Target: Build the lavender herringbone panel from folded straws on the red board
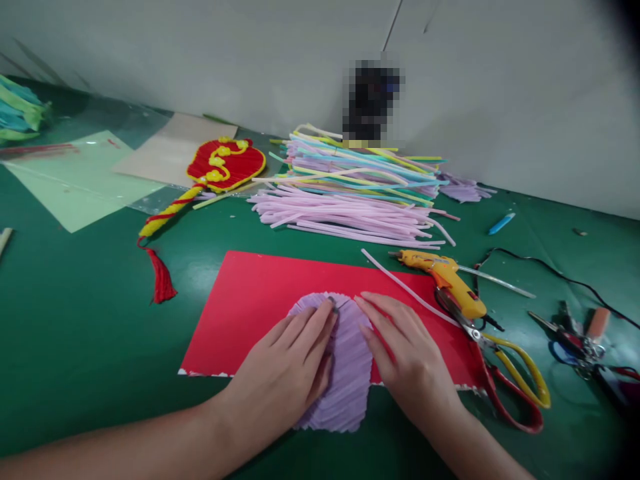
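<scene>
So we had the purple ribbed piece [350,373] right in front of us, its upper part on the red sheet [260,293] and its lower end past the sheet's near edge, over the green desk [90,320]. Looked to us like a press-and-adjust step up at the 12 o'clock edge.

Our left hand [280,360] lay palm down over the piece's 9 o'clock side, fingers [313,327] stretched out and close together, with a small dark bit by the tip. The thumb was mostly tucked away, so we couldn't tell if it pinched anything. Our right hand [420,363] came in from 4 o'clock, fingers reaching to the 1 o'clock edge, thumb a little apart, no clear grip on anything.

From there, we'd say any move called for a light touch on the right while the left kept the piece flat.

Around it: a loose lilac stem [400,285] and the yellow glue gun [450,280] at 2 o'clock, scissors [520,373] at 3, the fuzzy stem pile [340,213] at 12, and a red fan [240,167] at 11.
</scene>
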The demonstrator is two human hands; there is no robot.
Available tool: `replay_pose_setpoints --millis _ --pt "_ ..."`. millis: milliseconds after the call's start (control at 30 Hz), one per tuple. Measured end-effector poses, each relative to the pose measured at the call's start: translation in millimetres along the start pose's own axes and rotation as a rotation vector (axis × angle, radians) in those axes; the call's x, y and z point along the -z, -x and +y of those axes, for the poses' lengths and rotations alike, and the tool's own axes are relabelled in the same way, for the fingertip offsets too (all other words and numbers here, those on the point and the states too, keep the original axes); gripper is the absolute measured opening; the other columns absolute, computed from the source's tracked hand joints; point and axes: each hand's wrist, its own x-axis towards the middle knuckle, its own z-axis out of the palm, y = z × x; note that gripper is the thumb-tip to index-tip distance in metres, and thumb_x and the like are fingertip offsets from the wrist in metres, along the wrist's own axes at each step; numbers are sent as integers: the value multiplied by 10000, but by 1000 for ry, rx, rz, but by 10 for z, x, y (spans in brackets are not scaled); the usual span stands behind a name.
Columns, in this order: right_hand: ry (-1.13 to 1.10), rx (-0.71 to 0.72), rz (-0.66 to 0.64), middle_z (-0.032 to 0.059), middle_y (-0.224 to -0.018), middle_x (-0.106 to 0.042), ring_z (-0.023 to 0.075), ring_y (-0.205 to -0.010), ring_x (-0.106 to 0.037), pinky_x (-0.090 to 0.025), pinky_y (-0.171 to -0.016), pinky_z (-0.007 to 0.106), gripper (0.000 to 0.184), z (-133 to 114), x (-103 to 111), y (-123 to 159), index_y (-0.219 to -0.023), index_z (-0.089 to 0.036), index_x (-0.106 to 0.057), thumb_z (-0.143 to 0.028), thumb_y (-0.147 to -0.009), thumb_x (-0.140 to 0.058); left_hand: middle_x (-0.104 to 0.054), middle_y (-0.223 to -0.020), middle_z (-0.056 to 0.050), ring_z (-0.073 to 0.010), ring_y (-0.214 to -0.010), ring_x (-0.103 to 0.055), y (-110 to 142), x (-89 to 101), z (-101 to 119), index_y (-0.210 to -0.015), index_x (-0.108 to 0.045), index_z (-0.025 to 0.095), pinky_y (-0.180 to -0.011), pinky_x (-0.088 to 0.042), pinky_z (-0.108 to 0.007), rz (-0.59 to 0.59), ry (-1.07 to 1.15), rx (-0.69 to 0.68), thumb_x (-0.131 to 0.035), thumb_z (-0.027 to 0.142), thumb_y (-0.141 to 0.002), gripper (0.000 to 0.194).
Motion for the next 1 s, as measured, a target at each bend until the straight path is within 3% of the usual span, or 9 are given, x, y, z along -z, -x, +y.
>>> replay_pose_setpoints --millis 200,433,700,1000 --pt "70 52 -73 120 -1301 -499 209 -1179 -463 -432 -973 371 432 -29 -104 114 -1287 -112 -451 -181 -862 -480 -485 -1327 -116 -248 -1185 -455 2 13 -19 -1271 -482 121 -944 -386 -377 -40 19 79 -372 305 -878 448" --pt "123 69 -100 109 -1384 -412 210 -1233 -418 -425 -990 364 445 -50 -112 105 -1307 -146 -442 -174 -863 -469 -441 -1368 -98 -256 -1223 -417 -12 6 -23 -1294 -458 112 -981 -348 -393 -52 19 55 -358 310 -886 465" --pt "186 139 -152 71 -1373 -438 200 -1276 -370 -385 -1036 386 501 -58 -119 159 -1344 -172 -391 -68 -853 -393 -471 -1345 -98 -253 -1231 -412 -11 8 -30 -1270 -486 121 -1011 -324 -399 -48 42 49 -362 303 -887 442" --pt "163 134 -154 77 -1372 -441 199 -1284 -366 -407 -1023 381 508 -35 -145 138 -1358 -127 -359 -91 -852 -389 -487 -1328 -104 -250 -1230 -417 -16 18 -32 -1293 -458 120 -1023 -315 -401 -58 60 41 -358 297 -889 452"
